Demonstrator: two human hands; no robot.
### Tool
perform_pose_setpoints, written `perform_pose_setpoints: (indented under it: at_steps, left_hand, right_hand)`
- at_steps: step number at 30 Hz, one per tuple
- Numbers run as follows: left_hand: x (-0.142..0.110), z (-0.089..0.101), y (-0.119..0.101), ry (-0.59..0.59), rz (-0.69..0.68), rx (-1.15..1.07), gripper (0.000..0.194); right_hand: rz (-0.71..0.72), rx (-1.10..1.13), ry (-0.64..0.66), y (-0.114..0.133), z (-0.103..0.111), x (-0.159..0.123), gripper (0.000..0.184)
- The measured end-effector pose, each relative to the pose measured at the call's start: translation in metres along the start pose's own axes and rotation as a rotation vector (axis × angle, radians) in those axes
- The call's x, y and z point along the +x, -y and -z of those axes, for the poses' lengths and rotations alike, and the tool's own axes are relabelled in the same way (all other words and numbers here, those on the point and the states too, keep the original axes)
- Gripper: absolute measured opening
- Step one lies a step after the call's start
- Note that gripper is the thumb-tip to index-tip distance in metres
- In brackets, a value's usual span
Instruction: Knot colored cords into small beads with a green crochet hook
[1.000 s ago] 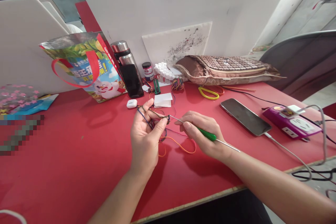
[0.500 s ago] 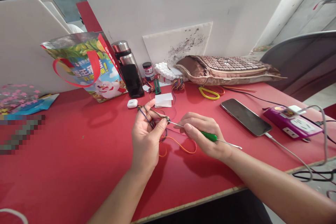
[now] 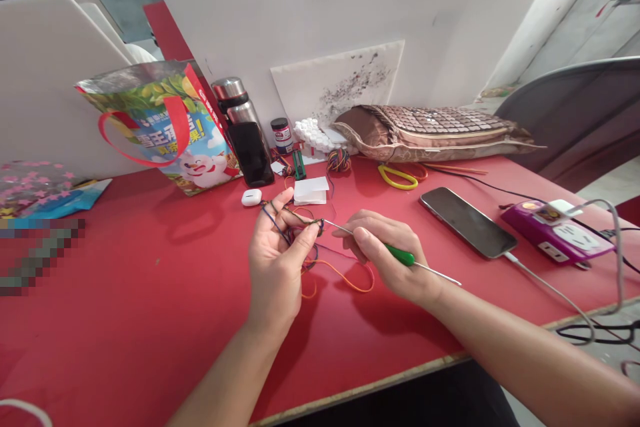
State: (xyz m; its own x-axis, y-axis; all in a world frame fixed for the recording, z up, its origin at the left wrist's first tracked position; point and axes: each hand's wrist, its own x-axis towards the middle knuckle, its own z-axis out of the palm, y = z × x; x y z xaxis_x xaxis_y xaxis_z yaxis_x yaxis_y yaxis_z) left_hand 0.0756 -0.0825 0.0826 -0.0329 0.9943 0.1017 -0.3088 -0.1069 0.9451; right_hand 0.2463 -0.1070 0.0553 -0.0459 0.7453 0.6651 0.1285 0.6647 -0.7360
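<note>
Between thumb and fingers, my left hand pinches a small dark piece of crocheted yarn. Dark yarn runs across its raised fingers. In my right hand is a crochet hook with a green grip, held like a pen. Its thin metal tip points left and meets or lies close beside the yarn piece; contact is too small to tell. Loose orange yarn loops over the red table below the hands, with pink and dark strands near it.
Behind the hands are folded white paper, an earbud case, a yarn ball and yellow scissors handles. A phone charges at the right near a purple power strip. A steel bottle and printed bag stand back left.
The hook tip has shifted slightly up at the yarn piece, and the hook's grip has turned a little in my right hand. My left hand has barely moved.
</note>
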Motion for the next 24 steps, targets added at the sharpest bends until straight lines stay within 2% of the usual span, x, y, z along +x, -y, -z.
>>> perform_pose_setpoints:
  at_steps: [4,8,14,19,24]
  left_hand:
    - [-0.0009,0.0014,-0.0005,0.026,0.006,0.006,0.054]
    - [-0.0019,0.0027,0.0005,0.043,0.003,0.009,0.053]
    - [-0.0026,0.0009,0.0002,0.06,0.017,0.0,0.054]
    - [-0.0018,0.0004,0.0005,0.054,0.032,0.006,0.051]
    - [-0.0012,0.0008,0.0006,0.014,0.009,0.01,0.053]
  right_hand:
    - [-0.087,0.049,-0.009,0.0015,0.002,0.0014,0.039]
    - [-0.137,0.073,-0.001,0.0024,0.0035,0.0023,0.04]
    - [-0.11,0.063,-0.033,0.0026,0.0004,0.0017,0.037]
    - [-0.095,0.064,0.039,0.005,0.0024,0.0028,0.038]
    - [-0.207,0.089,-0.043,0.0059,0.003,0.0036,0.042]
